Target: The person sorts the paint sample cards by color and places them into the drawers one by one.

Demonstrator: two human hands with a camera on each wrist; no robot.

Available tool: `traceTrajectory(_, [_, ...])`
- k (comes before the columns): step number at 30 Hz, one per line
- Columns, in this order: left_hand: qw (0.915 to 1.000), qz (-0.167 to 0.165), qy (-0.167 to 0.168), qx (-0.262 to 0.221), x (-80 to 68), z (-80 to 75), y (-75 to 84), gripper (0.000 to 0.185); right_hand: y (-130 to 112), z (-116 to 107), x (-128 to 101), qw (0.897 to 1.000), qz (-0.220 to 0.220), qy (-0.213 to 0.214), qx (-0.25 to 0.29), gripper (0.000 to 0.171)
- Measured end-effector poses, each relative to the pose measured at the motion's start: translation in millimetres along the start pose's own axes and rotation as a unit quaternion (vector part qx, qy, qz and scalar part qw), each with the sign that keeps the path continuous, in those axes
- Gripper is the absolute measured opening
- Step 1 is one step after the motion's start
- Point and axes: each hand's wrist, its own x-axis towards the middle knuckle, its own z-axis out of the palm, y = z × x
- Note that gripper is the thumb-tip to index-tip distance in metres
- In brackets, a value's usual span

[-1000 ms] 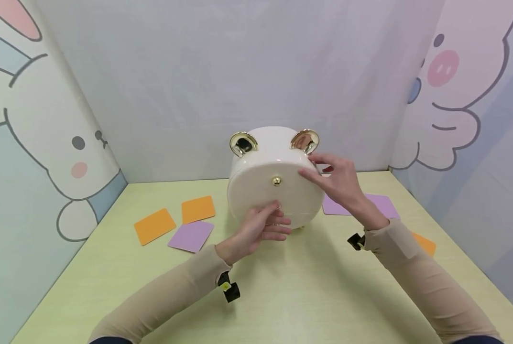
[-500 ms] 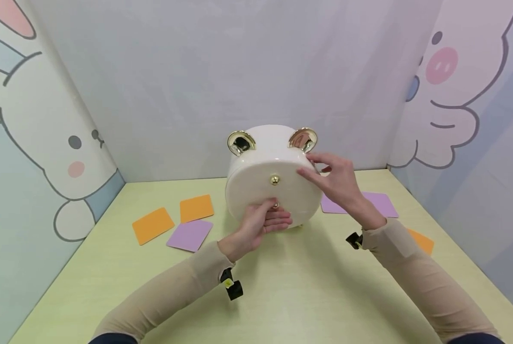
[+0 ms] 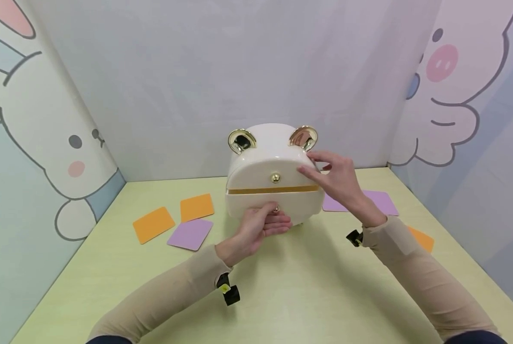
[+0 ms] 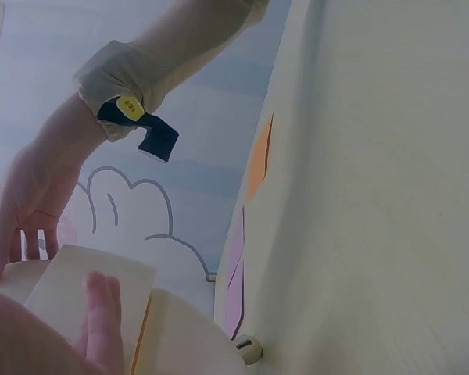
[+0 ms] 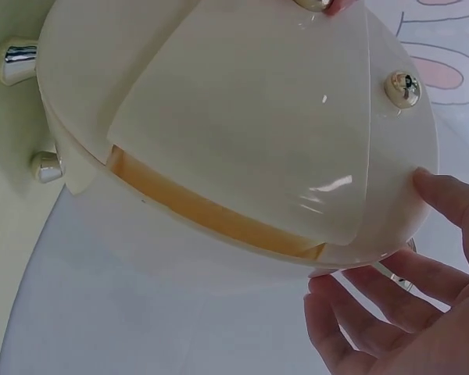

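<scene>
A cream, bear-shaped box (image 3: 273, 157) with two gold ears (image 3: 241, 140) stands at the back middle of the pale green table (image 3: 282, 296). My left hand (image 3: 260, 224) pinches the lower gold knob, which its fingers mostly hide. The lower drawer (image 3: 247, 201) stands slightly out, with a gold strip (image 3: 273, 190) showing above it. The upper knob (image 3: 275, 178) is free. My right hand (image 3: 333, 181) rests with straight fingers on the box's upper right edge. In the right wrist view the drawer front (image 5: 258, 133) juts out from the box, and my right fingers (image 5: 391, 312) lie beside it.
Two orange cards (image 3: 154, 224) and a purple card (image 3: 191, 234) lie left of the box. A purple card (image 3: 383, 203) and an orange one (image 3: 424, 241) lie to its right. Cartoon-printed walls (image 3: 45, 143) close in the table on three sides.
The lower drawer has slid out a little towards me under my left hand's pull, which uncovers a gold strip across the box front. My right hand has stayed on the box.
</scene>
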Motion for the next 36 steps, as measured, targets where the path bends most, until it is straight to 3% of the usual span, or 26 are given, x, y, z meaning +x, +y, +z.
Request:
traceTrajectory(21, [0.9986,-0.012,-0.044,0.028,-28.2,-2.2,-8.6,0.044,-3,-2,2,1.000,0.017,-0.009,-0.013,0.038])
traceTrajectory(36, [0.9977,-0.019,-0.054,0.036,-51.3,3.2,-16.5,0.042,-3,-2,3,1.000,0.023,-0.006,-0.017,0.037])
